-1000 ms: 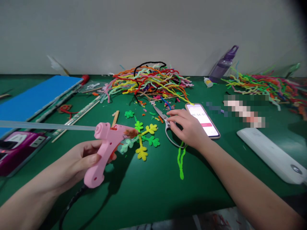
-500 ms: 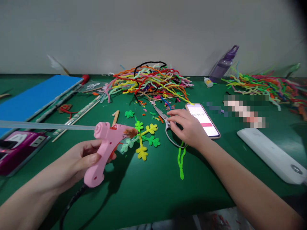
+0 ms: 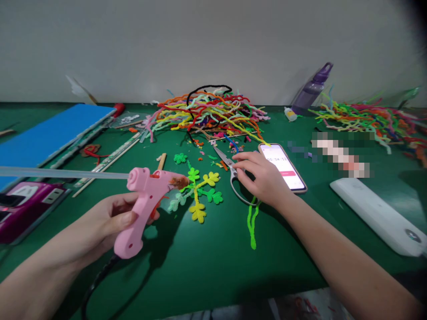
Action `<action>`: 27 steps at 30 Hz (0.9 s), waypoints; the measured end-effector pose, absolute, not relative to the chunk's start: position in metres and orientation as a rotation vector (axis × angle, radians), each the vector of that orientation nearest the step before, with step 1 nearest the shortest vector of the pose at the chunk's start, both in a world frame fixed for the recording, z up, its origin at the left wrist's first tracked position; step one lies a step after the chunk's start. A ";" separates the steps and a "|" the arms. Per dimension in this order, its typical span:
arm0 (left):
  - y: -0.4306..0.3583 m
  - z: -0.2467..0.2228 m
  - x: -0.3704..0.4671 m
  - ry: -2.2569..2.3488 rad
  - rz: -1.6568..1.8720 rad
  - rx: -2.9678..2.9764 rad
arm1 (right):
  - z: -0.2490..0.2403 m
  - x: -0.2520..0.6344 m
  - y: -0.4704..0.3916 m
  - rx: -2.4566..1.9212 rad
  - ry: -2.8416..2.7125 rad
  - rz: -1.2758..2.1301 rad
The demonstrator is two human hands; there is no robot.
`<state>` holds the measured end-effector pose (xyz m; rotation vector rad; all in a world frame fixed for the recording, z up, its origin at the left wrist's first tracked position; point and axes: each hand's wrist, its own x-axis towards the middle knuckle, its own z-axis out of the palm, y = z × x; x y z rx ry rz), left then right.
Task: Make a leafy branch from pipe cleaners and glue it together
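Note:
My left hand (image 3: 115, 222) is wrapped round a pink hot glue gun (image 3: 142, 200) with a clear glue stick out of its back. The gun's brown-stained nozzle points right, at the edge of a pipe-cleaner sprig (image 3: 196, 202) with yellow and green leafy arms lying flat. My right hand (image 3: 258, 175) is closed at the fingertips on the scissors (image 3: 233, 184), which lie on the table; part of the handles is hidden under it. Below that hand lies a bent lime-green pipe cleaner (image 3: 252, 235). A small green pipe-cleaner flower (image 3: 180, 158) lies behind the sprig.
Behind is a heap of coloured pipe cleaners (image 3: 207, 111), with another pile (image 3: 363, 120) at right. A phone (image 3: 295, 178) showing a timer and a white elongated device (image 3: 373, 215) lie rightward. A purple bottle (image 3: 308, 95) leans on the wall. Leftward are a blue board (image 3: 60, 129) and a magenta case (image 3: 30, 213).
My left hand has drawn the glue gun slightly left, its nozzle moving off the sprig's centre. My right hand stays on the scissors.

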<state>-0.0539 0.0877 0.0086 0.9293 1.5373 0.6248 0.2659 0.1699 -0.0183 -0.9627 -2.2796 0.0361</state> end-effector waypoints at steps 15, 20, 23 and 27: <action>0.087 0.020 -0.045 1.581 0.664 0.881 | -0.020 0.267 0.171 -0.967 -2.279 0.053; 0.087 0.017 -0.050 1.558 0.646 0.902 | -0.020 0.267 0.172 -0.965 -2.277 0.052; 0.087 0.017 -0.050 1.552 0.620 0.920 | -0.020 0.267 0.171 -0.967 -2.275 0.056; 0.087 0.018 -0.051 1.535 0.612 0.939 | -0.019 0.267 0.171 -0.970 -2.272 0.070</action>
